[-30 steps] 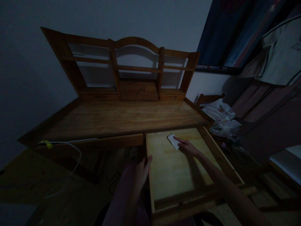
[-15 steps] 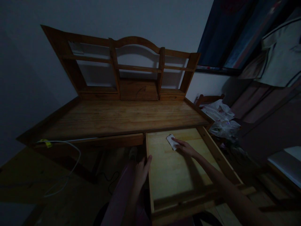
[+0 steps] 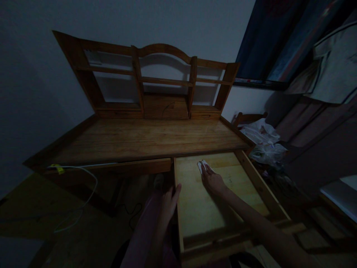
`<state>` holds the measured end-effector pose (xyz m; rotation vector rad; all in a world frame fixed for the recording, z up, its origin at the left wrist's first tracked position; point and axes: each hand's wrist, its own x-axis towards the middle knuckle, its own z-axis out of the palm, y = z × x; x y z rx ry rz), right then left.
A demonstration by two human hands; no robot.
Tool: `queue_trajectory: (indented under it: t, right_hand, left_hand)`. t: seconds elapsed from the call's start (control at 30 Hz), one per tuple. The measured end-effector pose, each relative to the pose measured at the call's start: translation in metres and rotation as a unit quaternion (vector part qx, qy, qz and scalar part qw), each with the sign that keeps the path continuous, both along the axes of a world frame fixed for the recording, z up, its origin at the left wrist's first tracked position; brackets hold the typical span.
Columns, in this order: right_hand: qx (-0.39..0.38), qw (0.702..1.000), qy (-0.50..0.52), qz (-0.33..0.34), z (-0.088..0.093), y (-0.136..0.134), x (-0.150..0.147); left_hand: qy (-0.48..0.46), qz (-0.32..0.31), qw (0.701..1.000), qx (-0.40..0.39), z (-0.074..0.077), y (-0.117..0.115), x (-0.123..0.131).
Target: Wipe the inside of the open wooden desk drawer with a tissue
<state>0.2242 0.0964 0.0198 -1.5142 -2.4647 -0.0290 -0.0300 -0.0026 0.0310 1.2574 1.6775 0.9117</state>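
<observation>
A wooden drawer stands pulled out from under the desk's right half, its pale bottom showing. My right hand is inside it, fingers laid over a small folded white cloth and pressing it to the drawer bottom towards the back. Part of the cloth is hidden beneath the fingers. At the drawer's left side wall, my left hand grips the edge, thumb on top and fingers along the outer face.
The wooden desk carries a shelf unit against the wall. A white cable with a yellow tag hangs at the left. Plastic bags sit on a chair to the right, near hanging clothes.
My right hand has moved slightly left and spread its fingers over the cloth, covering more of it. The left hand keeps its hold on the drawer edge.
</observation>
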Motion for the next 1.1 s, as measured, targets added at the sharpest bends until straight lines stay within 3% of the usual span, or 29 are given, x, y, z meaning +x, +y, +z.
queue_trajectory:
  t: [0.2,0.33,0.6,0.73,0.97,1.1]
  right_hand:
    - [-0.007,1.0,-0.006,0.024,-0.004,0.007,0.009]
    - [-0.015,0.999,-0.003,0.042,0.0,0.008,0.01]
    - [-0.025,0.995,0.043,0.082,0.004,-0.007,0.019]
    - [-0.052,0.994,0.045,0.083,-0.001,-0.013,0.053]
    - [-0.083,0.994,0.057,-0.037,-0.015,-0.003,0.155]
    - [-0.088,0.994,0.041,-0.049,-0.016,-0.009,0.164]
  left_hand:
    - [-0.036,-0.024,0.999,0.01,0.005,-0.001,0.002]
    - [-0.024,-0.018,1.0,0.003,0.001,0.0,0.0]
    - [-0.013,-0.031,0.999,0.008,-0.001,-0.001,0.0]
    - [-0.008,-0.028,1.0,0.009,0.002,-0.003,0.0]
    - [0.013,-0.027,0.999,0.011,0.003,-0.003,-0.001]
    - [0.025,-0.037,0.999,0.031,-0.001,-0.001,-0.003]
